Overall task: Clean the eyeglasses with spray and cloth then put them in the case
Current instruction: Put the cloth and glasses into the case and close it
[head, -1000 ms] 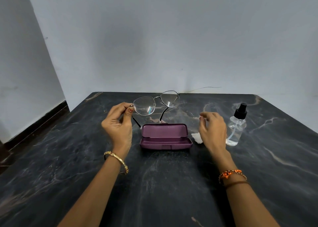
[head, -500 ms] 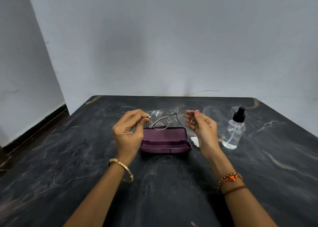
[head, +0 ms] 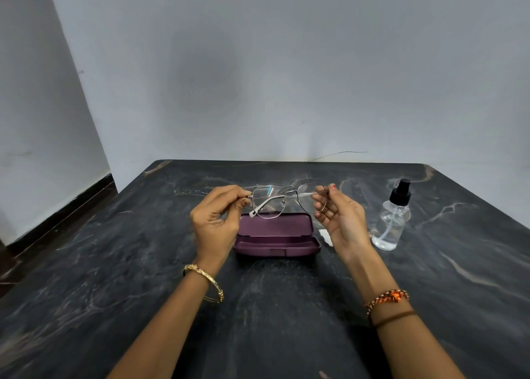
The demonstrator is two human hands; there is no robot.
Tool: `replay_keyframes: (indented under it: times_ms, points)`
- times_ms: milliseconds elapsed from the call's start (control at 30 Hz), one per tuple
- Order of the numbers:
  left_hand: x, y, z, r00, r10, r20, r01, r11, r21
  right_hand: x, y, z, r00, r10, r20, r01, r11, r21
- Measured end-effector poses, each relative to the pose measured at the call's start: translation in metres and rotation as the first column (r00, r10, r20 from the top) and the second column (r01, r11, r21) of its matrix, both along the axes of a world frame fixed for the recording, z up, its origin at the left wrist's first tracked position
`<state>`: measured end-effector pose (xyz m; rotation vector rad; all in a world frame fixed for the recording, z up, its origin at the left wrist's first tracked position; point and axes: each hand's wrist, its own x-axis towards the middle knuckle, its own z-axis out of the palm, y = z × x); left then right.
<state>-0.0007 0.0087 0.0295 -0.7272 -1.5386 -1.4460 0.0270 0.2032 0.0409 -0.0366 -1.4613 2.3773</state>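
Note:
Thin metal-framed eyeglasses (head: 286, 199) hang in the air just above the open purple case (head: 276, 236). My left hand (head: 216, 219) pinches the left end of the frame, and my right hand (head: 339, 218) pinches the right end. One temple arm is folded in behind the lenses. The case lies on the dark marble table (head: 258, 307) with its lid tilted back and nothing visible inside. A clear spray bottle (head: 391, 220) with a black nozzle stands to the right of my right hand. A white cloth (head: 325, 236) peeks out between the case and my right wrist, mostly hidden.
The table's far edge meets a pale wall (head: 286, 77). To the left the table drops off to a dark floor strip (head: 57, 223). A thin wire (head: 341, 153) lies along the back edge.
My right hand has come up and taken the right end of the glasses. Both hands have brought the glasses from the left and back to over the case, and a temple arm has folded in.

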Motion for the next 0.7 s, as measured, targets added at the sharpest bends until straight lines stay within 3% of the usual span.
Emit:
replay_keyframes:
  times_ms: [233, 400, 533, 633, 700]
  points:
    - [-0.001, 0.0, 0.0, 1.0, -0.014, 0.011, 0.014, 0.999, 0.044, 0.001, 0.0, 0.004, 0.998, 0.018, -0.054, -0.019, 1.0, -0.018]
    - [-0.001, 0.003, 0.003, 0.984, -0.139, 0.115, 0.108, 0.964, 0.245, 0.002, -0.004, 0.003, 0.997, 0.039, -0.069, -0.039, 0.999, 0.009]
    - [0.005, 0.01, 0.007, 0.929, -0.327, 0.171, 0.224, 0.869, 0.442, 0.001, -0.009, 0.0, 0.998, 0.026, -0.065, -0.024, 0.999, 0.04]
    - [0.009, 0.012, 0.01, 0.809, -0.545, 0.219, 0.356, 0.752, 0.555, 0.002, -0.012, -0.002, 0.999, 0.02, -0.037, -0.015, 0.993, 0.115]
    - [0.01, 0.011, 0.012, 0.598, -0.776, 0.199, 0.472, 0.542, 0.696, 0.003, -0.014, -0.004, 0.999, 0.046, -0.02, -0.043, 0.992, 0.121]
